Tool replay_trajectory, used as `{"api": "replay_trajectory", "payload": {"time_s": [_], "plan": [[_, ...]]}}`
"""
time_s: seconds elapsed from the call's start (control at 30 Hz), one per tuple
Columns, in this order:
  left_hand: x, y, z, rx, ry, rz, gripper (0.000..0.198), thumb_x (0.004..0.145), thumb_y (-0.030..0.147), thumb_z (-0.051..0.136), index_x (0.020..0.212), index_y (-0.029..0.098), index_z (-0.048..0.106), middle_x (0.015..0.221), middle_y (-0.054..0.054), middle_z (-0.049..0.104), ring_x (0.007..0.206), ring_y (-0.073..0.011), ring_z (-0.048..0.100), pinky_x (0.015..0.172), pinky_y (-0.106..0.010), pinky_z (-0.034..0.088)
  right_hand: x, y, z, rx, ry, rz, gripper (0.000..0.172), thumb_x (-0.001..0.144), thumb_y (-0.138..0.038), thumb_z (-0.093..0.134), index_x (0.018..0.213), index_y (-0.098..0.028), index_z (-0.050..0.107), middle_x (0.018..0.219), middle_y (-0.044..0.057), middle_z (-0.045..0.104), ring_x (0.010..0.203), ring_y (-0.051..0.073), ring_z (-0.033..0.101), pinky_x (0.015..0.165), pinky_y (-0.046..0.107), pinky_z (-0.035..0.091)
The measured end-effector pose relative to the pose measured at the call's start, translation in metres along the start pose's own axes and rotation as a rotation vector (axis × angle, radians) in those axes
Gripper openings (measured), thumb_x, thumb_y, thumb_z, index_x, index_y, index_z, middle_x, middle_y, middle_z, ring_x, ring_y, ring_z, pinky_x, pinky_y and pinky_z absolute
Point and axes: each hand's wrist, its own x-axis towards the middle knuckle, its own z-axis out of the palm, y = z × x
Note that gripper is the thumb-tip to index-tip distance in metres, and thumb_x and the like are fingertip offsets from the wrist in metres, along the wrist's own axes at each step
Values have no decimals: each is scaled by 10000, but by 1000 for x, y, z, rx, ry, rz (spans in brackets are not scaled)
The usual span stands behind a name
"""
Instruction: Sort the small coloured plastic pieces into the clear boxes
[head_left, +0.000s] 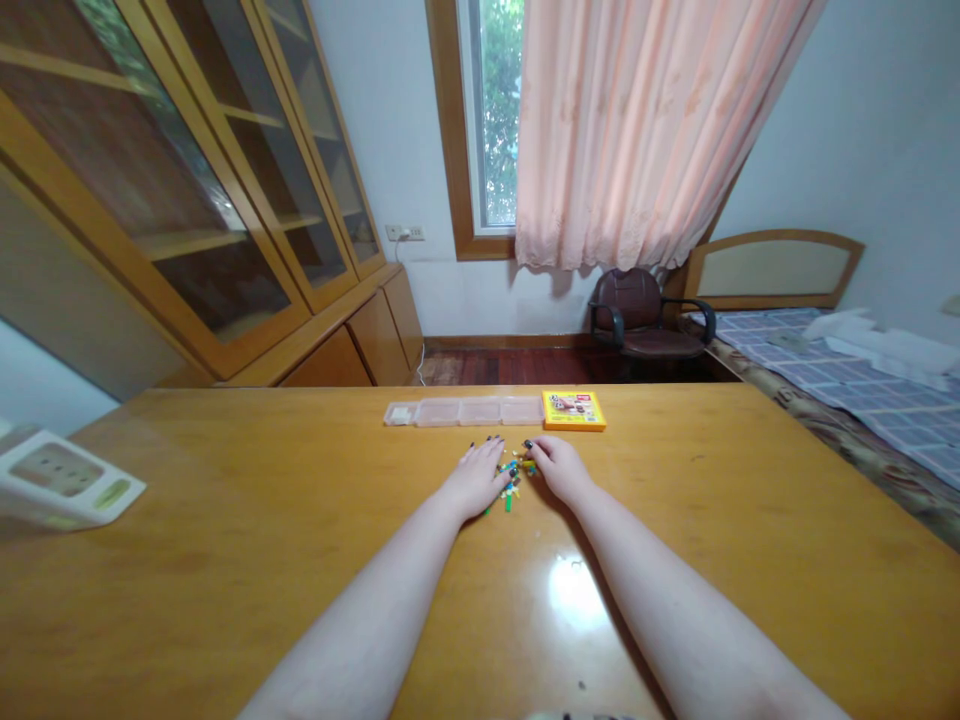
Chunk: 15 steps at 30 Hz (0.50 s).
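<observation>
Small bricks in green, blue, yellow and white (513,488) lie in a loose pile on the wooden table (300,500). Flat at the pile's left side is my left hand (476,480), fingers spread, its thumb reaching over some pieces. My right hand (556,468) is at the pile's right edge with its fingers drawn together; what they hold, if anything, is too small to make out. Beyond the hands, a row of clear plastic trays (480,411) touches or nearly touches a yellow box (574,410) with a printed picture; a small whitish item lies in the leftmost tray.
A white box with a window (67,478) stands at the table's left edge. Past the table are a glass-door cabinet (300,290), a brown armchair (637,315) and a bed (847,370). A small dark speck lies near the front edge.
</observation>
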Motion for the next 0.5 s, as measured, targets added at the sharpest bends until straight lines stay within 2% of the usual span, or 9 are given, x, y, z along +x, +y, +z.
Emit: {"api": "replay_trajectory", "payload": {"time_s": [0.07, 0.1, 0.13, 0.23, 0.3, 0.33, 0.4, 0.5], "plan": [[-2, 5, -4, -45, -10, 77, 566, 897, 440, 305, 1399, 180, 315, 1459, -75, 334, 1342, -189, 300, 1122, -343, 208, 0, 1, 0, 10, 7, 5, 283, 888, -327, 418, 813, -170, 641, 786, 42, 668, 746, 168, 595, 692, 253, 425], [-4, 7, -6, -37, -5, 57, 568, 896, 440, 302, 1402, 185, 310, 1459, -75, 334, 1343, -195, 297, 1122, -354, 204, 0, 1, 0, 15, 15, 11, 278, 886, -324, 419, 834, -169, 644, 803, 45, 672, 759, 170, 599, 704, 258, 432], [-5, 9, -8, -6, 2, -12, 585, 887, 451, 317, 1406, 182, 304, 1464, -88, 322, 1352, -220, 277, 1123, -393, 192, 1, 2, 0, 18, 27, 19, 274, 885, -321, 420, 865, -168, 646, 833, 50, 676, 785, 173, 605, 725, 265, 440], [-10, 16, -7, 135, -13, -407, 731, 822, 549, 394, 1416, 138, 284, 1482, -180, 229, 1366, -370, 168, 1071, -593, 136, 2, 3, 1, -15, 59, 55, 281, 875, -309, 438, 993, -158, 643, 981, 80, 677, 917, 192, 608, 827, 299, 446], [-12, 21, -2, 164, -58, -572, 826, 782, 620, 408, 1422, 118, 264, 1486, -220, 168, 1358, -425, 125, 1029, -654, 131, 2, 2, 1, -62, 39, 63, 317, 866, -296, 450, 1082, -141, 624, 1088, 109, 653, 1015, 211, 586, 906, 331, 425], [-11, 24, 2, 158, -69, -588, 844, 777, 634, 402, 1426, 115, 251, 1487, -226, 151, 1360, -426, 118, 1026, -656, 135, 2, 2, 2, -79, 12, 53, 341, 862, -285, 453, 1124, -132, 608, 1136, 122, 634, 1059, 220, 568, 942, 346, 409], [-10, 29, 10, 141, -42, -534, 822, 796, 611, 390, 1427, 107, 240, 1490, -223, 141, 1370, -397, 114, 1045, -628, 135, 0, 1, 2, -81, -62, 9, 388, 852, -260, 457, 1197, -124, 568, 1223, 136, 586, 1136, 229, 526, 1000, 370, 369], [-5, 32, 18, 103, 49, -340, 706, 847, 489, 382, 1416, 90, 260, 1492, -193, 184, 1385, -319, 137, 1098, -541, 125, -3, -1, 4, 9, -184, -72, 450, 839, -247, 465, 1278, -155, 503, 1307, 122, 524, 1200, 225, 479, 1046, 396, 327]]}}
